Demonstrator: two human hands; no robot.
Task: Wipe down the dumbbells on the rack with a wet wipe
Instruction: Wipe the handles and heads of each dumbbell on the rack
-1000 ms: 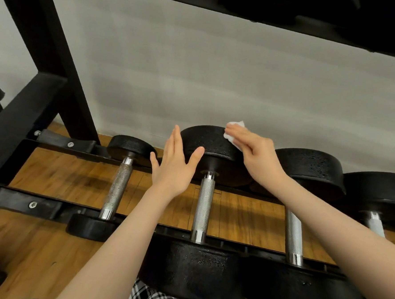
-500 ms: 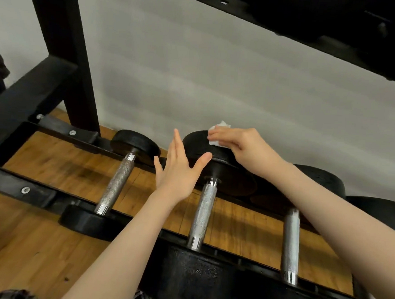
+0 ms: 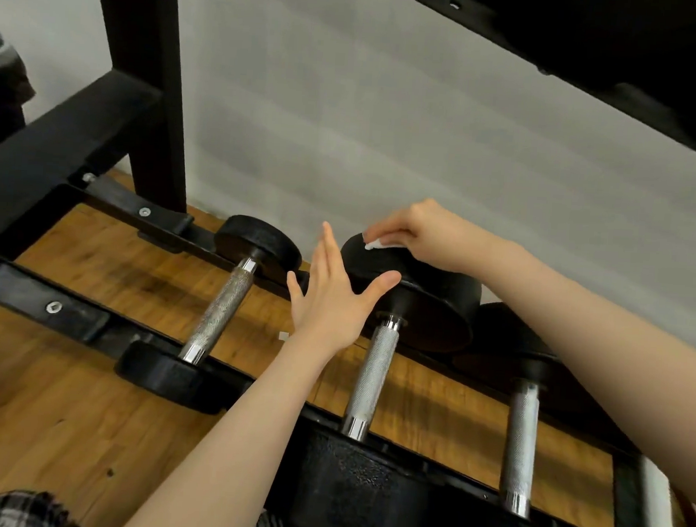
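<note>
Black dumbbells with knurled metal handles lie across the two rails of the rack (image 3: 70,319). My right hand (image 3: 429,237) presses a white wet wipe (image 3: 376,244) on top of the far head of the middle dumbbell (image 3: 422,292). My left hand (image 3: 332,299) is open with fingers spread, its thumb touching the front of that same head. A smaller dumbbell (image 3: 221,308) lies to the left. Another dumbbell (image 3: 521,437) lies to the right, its far head partly hidden by my right forearm.
A black upright post (image 3: 145,88) stands at the rack's left end. A dark upper shelf (image 3: 596,46) hangs overhead at the top right. The grey wall runs right behind the dumbbells. Wooden floor (image 3: 43,428) shows below the rails.
My right hand has slid the wipe leftward across the top of the middle dumbbell's far head. The left hand has stayed against that head. The camera has tilted and shifted the view.
</note>
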